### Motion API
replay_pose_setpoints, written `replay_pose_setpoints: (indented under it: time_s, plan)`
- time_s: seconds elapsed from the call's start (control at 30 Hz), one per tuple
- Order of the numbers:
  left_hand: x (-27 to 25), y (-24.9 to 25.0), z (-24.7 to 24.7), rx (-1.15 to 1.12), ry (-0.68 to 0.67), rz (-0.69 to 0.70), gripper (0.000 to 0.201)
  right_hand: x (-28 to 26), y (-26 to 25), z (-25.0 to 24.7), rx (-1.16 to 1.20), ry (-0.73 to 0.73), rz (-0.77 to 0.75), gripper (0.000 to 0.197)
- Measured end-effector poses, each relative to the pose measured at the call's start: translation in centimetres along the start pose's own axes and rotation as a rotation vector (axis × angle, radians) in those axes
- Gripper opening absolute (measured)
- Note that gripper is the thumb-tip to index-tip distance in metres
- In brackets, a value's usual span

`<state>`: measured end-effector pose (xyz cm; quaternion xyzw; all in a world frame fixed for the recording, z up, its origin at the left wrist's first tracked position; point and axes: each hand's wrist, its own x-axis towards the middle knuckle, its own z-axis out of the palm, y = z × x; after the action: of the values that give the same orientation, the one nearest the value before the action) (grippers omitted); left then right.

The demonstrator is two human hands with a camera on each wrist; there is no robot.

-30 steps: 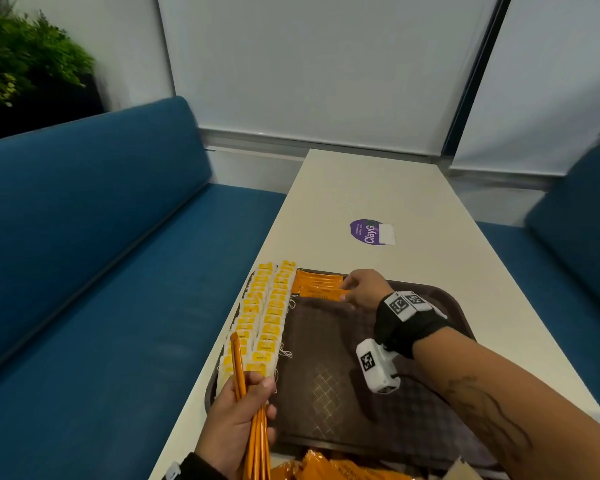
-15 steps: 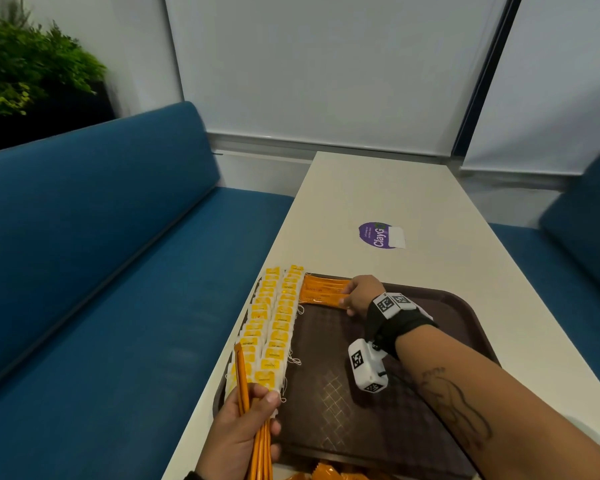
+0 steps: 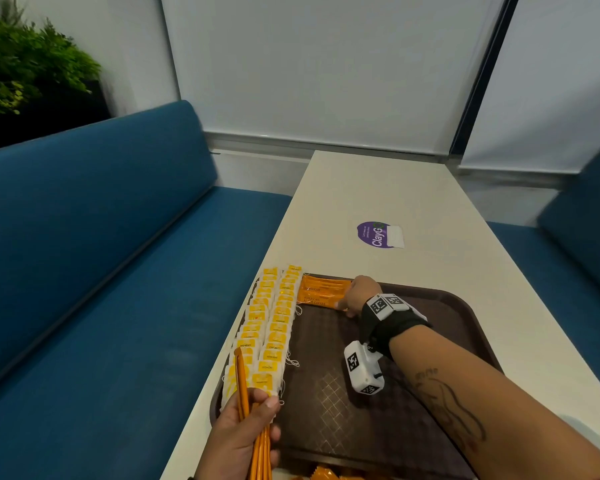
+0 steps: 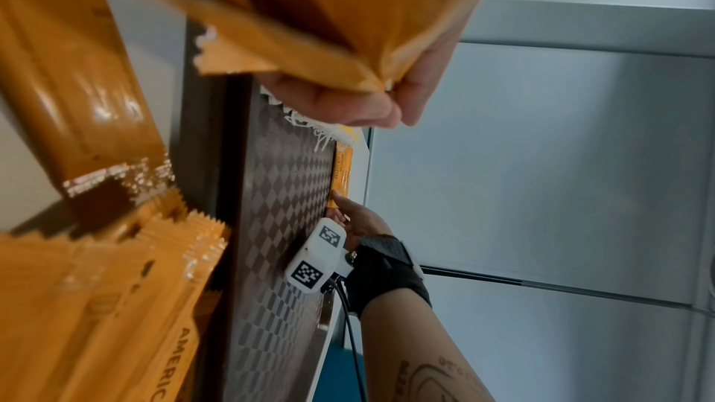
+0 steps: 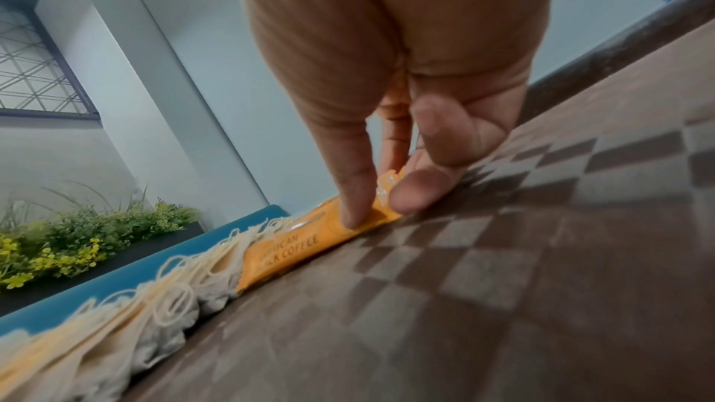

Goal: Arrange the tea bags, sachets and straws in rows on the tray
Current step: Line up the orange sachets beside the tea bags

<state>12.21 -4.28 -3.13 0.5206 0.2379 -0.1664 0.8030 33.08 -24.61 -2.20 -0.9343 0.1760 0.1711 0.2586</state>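
We note the right hand (image 3: 355, 295) pinching a coffee sachet (image 5: 309, 243) at the tray's (image 3: 458, 306) eleven o'clock corner, squaring it against the tea bags (image 3: 274, 327). The left hand (image 3: 243, 438) grips spare sachets (image 3: 261, 455) at seven o'clock, presumably as supply.

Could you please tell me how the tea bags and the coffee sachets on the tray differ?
The tea bags are white with yellow tags and loose strings; the coffee sachets are plain orange sticks with print. The tea bags fill two long rows down the tray's left side; the sachets lie crosswise, few, at the far edge. The right hand touches a sachet, no tea bag. Both lie flat.
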Motion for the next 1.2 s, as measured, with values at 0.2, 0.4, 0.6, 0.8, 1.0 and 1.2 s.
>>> replay_pose_setpoints:
  time_s: [0.2, 0.4, 0.6, 0.8, 1.0, 1.2]
  plan:
    - [-0.1, 0.0, 0.3, 0.005, -0.009, -0.009, 0.010, 0.8, -0.3, 0.6, -0.086, 0.070, -0.022, 0.052]
    - [-0.1, 0.0, 0.1, -0.005, -0.008, -0.011, 0.010, 1.0, -0.3, 0.6, -0.134, 0.081, -0.036, 0.054]
    - [0.0, 0.0, 0.1, -0.008, -0.008, -0.010, 0.010, 1.4, -0.4, 0.9, -0.160, 0.076, -0.054, 0.037]
    - [0.0, 0.1, 0.3, -0.008, -0.017, -0.016, 0.009, 1.4, -0.4, 0.9, -0.166, 0.080, -0.050, 0.052]
    - [-0.1, 0.1, 0.2, -0.001, -0.008, -0.020, 0.009, 0.9, -0.4, 0.7, -0.177, 0.115, -0.079, 0.064]
    - [0.1, 0.1, 0.1, 0.004, -0.009, -0.028, 0.010, 0.8, -0.9, 0.8, -0.206, 0.112, -0.075, 0.058]
